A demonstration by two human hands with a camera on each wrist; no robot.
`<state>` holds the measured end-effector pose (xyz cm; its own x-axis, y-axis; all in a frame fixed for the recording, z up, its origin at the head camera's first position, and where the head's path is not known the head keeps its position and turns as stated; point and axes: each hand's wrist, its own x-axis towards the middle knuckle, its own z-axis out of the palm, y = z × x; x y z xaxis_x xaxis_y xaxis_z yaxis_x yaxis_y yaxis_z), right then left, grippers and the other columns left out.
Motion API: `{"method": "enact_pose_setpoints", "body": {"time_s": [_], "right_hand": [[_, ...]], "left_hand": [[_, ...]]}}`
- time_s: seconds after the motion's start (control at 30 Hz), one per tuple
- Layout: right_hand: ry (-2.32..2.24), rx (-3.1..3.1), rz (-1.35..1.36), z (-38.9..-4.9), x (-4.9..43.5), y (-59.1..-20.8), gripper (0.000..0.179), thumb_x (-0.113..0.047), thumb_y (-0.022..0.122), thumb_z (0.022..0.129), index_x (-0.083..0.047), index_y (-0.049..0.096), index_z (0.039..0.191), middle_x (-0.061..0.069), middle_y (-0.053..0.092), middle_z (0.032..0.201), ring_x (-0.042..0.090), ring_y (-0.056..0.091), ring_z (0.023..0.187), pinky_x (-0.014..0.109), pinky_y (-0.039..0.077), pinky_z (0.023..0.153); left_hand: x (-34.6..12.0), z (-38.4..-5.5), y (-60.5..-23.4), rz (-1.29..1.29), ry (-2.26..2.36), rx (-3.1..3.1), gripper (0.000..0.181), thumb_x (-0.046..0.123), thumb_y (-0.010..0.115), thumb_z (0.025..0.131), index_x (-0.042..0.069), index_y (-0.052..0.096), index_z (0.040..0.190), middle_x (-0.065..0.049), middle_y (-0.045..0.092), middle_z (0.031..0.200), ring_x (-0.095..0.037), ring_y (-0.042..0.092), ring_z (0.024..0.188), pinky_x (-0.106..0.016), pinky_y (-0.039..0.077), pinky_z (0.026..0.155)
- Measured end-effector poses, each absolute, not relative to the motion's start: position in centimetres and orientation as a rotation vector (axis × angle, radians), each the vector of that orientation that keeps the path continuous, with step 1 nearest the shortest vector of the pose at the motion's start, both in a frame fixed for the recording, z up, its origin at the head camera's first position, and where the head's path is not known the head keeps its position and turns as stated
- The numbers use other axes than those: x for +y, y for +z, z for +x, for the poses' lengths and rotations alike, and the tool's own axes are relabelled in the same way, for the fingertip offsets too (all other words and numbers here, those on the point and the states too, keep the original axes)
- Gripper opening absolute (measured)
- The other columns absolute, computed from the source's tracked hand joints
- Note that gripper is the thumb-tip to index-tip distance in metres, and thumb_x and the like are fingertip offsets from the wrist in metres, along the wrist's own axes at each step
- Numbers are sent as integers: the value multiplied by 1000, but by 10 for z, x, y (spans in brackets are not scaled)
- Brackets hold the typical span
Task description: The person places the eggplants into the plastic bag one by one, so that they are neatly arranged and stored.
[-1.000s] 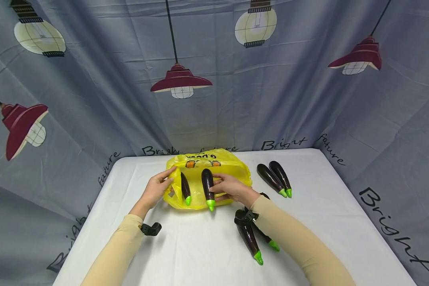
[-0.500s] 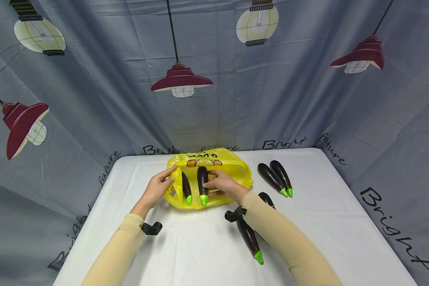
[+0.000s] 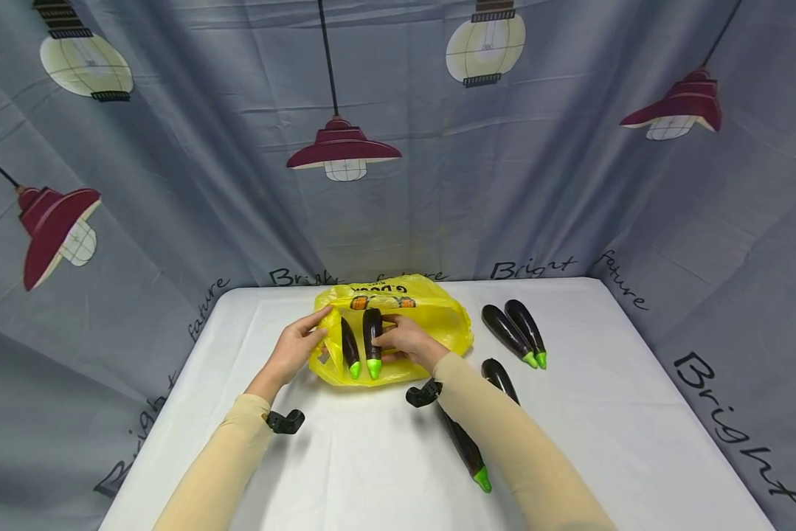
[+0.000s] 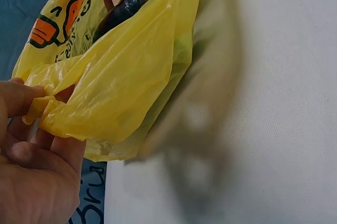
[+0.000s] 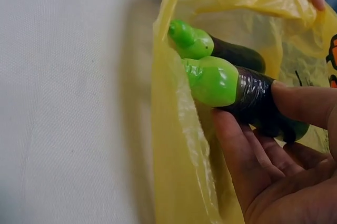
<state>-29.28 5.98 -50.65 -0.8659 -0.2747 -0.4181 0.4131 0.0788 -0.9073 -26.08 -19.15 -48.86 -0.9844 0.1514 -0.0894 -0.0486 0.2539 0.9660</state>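
Observation:
A yellow plastic bag (image 3: 431, 324) with a printed duck lies open at the back middle of the table. My left hand (image 3: 293, 352) pinches its left rim; in the left wrist view the thumb and fingers grip the crumpled edge (image 4: 39, 108). My right hand (image 3: 407, 343) holds a dark eggplant (image 3: 372, 335) with a green stem end inside the bag's mouth. In the right wrist view the thumb presses that eggplant (image 5: 253, 92) from above, with fingers beneath. Another eggplant (image 3: 349, 343) lies in the bag just left of it, its green end (image 5: 192, 42) toward the opening.
Two eggplants (image 3: 507, 335) lie side by side right of the bag. Two more, one nearer (image 3: 465, 446) and one behind it (image 3: 499, 376), are partly hidden by my right forearm. A white cloth covers the table (image 3: 344, 464); a grey-blue curtain (image 3: 411, 214) hangs behind.
My right hand has moved left with the eggplant, bringing it close beside the one in the bag. The left hand keeps its hold on the rim.

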Motion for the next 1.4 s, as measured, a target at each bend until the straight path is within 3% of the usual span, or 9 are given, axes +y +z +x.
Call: {"method": "enact_pose_setpoints", "body": {"time_s": [0.17, 0.3, 0.4, 0.6, 0.73, 1.13, 1.4], "right_hand": [[-1824, 1889, 132, -295, 57, -511, 82, -2, 75, 92, -9, 32, 161, 21, 56, 140, 28, 71, 97, 41, 63, 75], [-1822, 1898, 132, -298, 55, -515, 81, -1, 75, 91, -9, 33, 160, 21, 55, 140, 29, 70, 97, 42, 63, 75], [-1822, 1900, 123, -298, 54, -515, 80, 0, 75, 91, -8, 33, 160, 22, 54, 140, 29, 70, 97, 42, 63, 76], [-1806, 1904, 126, -297, 52, -515, 79, 1, 73, 93, -8, 32, 160, 22, 52, 143, 30, 70, 98, 43, 62, 79], [-1790, 1923, 132, -297, 53, -518, 79, 0, 74, 92, -7, 33, 159, 22, 53, 143, 29, 70, 97, 41, 63, 77], [-1790, 1947, 92, -300, 43, -522, 80, -2, 75, 92, -8, 33, 159, 23, 56, 135, 29, 69, 95, 41, 63, 76], [-1769, 2001, 57, -295, 36, -524, 79, -3, 76, 92, -6, 34, 159, 21, 58, 126, 29, 69, 93, 39, 63, 73]], "left_hand": [[-192, -262, -490, 98, 1848, 2327, 50, 12, 55, 107, 24, 49, 154, -12, 35, 162, -28, 59, 115, -37, 59, 88], [-193, -262, -492, 102, 1868, 2298, 50, 13, 55, 107, 26, 48, 155, -13, 34, 163, -28, 58, 119, -44, 57, 94], [-194, -262, -492, 100, 1895, 2262, 51, 13, 56, 106, 26, 48, 155, -13, 35, 162, -27, 58, 121, -44, 57, 95], [-194, -264, -490, 96, 1951, 2153, 55, 9, 57, 105, 24, 46, 156, -15, 40, 157, -19, 67, 100, -45, 59, 89], [-196, -266, -490, 94, 1955, 2106, 56, 8, 58, 104, 25, 45, 157, -14, 40, 157, -20, 67, 95, -44, 60, 86], [-194, -268, -495, 131, 1973, 2059, 57, 8, 58, 104, 24, 44, 157, -13, 36, 161, -18, 65, 104, -31, 61, 78], [-197, -267, -498, 143, 1977, 2056, 59, 6, 59, 103, 23, 44, 158, -13, 29, 165, -20, 60, 118, -37, 60, 86]]}}
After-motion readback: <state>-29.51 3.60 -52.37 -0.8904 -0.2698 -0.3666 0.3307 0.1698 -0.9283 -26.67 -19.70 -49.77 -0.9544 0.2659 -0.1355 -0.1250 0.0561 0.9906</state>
